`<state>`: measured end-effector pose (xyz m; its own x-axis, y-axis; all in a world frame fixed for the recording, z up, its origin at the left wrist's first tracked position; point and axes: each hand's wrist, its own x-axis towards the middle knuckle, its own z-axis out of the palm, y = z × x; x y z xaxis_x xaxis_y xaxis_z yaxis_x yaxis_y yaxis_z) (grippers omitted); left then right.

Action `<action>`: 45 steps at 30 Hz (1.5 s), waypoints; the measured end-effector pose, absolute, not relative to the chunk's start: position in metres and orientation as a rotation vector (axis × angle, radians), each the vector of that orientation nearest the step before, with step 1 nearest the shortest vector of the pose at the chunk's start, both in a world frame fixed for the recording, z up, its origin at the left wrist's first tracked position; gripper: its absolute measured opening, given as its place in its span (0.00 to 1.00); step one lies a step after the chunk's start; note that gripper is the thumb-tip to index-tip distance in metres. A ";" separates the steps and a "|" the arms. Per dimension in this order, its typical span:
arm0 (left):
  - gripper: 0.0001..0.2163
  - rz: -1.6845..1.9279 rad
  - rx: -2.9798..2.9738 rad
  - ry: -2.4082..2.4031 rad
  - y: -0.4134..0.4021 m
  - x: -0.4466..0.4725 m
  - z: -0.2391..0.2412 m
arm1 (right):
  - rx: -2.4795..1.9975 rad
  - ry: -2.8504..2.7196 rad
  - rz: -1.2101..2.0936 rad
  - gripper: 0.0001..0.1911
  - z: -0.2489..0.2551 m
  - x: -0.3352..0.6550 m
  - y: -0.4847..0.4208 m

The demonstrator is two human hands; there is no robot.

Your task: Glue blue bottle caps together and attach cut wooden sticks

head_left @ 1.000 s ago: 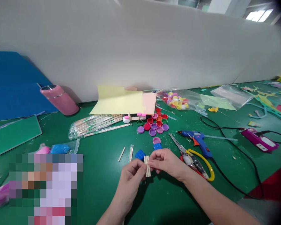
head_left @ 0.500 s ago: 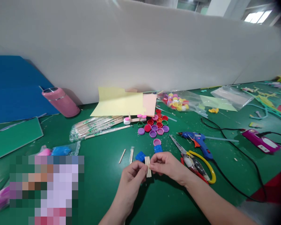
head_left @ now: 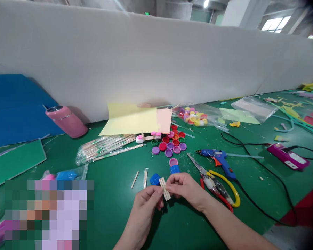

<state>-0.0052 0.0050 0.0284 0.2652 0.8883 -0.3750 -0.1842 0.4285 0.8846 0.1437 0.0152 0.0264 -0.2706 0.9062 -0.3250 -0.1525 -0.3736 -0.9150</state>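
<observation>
Both my hands meet low in the middle of the green table [head_left: 114,180]. My left hand [head_left: 147,205] and my right hand [head_left: 185,189] pinch a small bundle of short wooden sticks [head_left: 165,188] between their fingertips, the sticks tilted a little. Just behind the sticks lies a blue bottle cap [head_left: 154,179], with a second blue cap [head_left: 175,169] and a pink cap [head_left: 173,161] further back. Two loose stick pieces [head_left: 140,178] lie to the left of the hands.
Coloured bottle caps [head_left: 169,144] cluster mid-table. Scissors with yellow and red handles [head_left: 216,184] and a blue glue gun [head_left: 219,158] with its black cord lie right. A bag of wooden sticks [head_left: 104,145], yellow paper [head_left: 130,119], a pink tumbler [head_left: 66,121] and a white wall lie behind.
The stick bundle has tilted from upright to slanted between my fingers. The camera has tipped up slightly, so the table items sit a little lower.
</observation>
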 end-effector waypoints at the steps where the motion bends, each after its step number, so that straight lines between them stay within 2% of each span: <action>1: 0.10 0.852 0.837 1.046 0.005 -0.005 0.029 | -1.183 -1.027 1.748 0.15 0.026 0.144 0.015; 26: 0.10 1.016 0.692 1.080 0.008 -0.007 0.028 | -1.186 -1.243 1.743 0.16 0.027 0.141 0.009; 45: 0.11 0.921 0.887 1.118 0.003 -0.005 0.027 | -1.162 -1.171 1.641 0.16 0.028 0.139 0.011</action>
